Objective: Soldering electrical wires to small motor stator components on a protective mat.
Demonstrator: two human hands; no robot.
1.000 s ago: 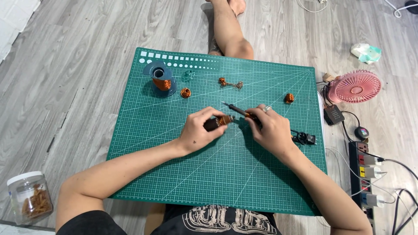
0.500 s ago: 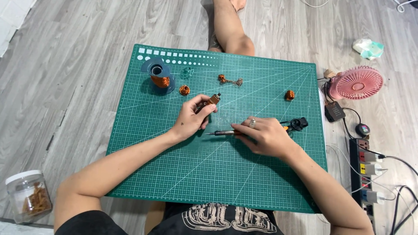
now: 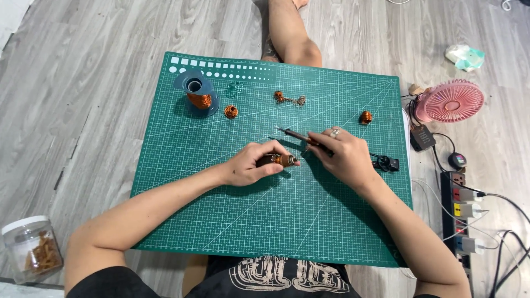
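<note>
Grey wood-look flooring (image 3: 83, 83) spreads under everything, and on it lies the big green cutting mat (image 3: 221, 221) with its white grid, directly in front of me. One bare leg (image 3: 290, 33) stretches out past the far edge of the mat.

Off the right edge stands a small pink fan (image 3: 450, 101), with a power strip (image 3: 462, 212) and its tangle of cables nearer to me. At the lower left, on the floor, sits a clear plastic jar (image 3: 30, 248) with a white lid and brownish bits inside.

On the mat's far left stands a spool of copper wire (image 3: 196, 94) on a dark flange, and just beside it lies a small copper coil (image 3: 231, 111). Another small coil (image 3: 365, 117) lies well apart, towards the right edge, and a pair of tiny joined copper pieces (image 3: 289, 99) rests near the far edge.

My left hand (image 3: 251, 164) is closed around a short dark cylinder wound with copper (image 3: 279, 160), pressing it down at the mat's middle. My right hand (image 3: 342, 154), a ring on one finger, grips a slim soldering iron (image 3: 298, 136) like a pen; its tip points left, just above the cylinder, and its cord runs to a black clip (image 3: 386, 163) by my wrist.
</note>
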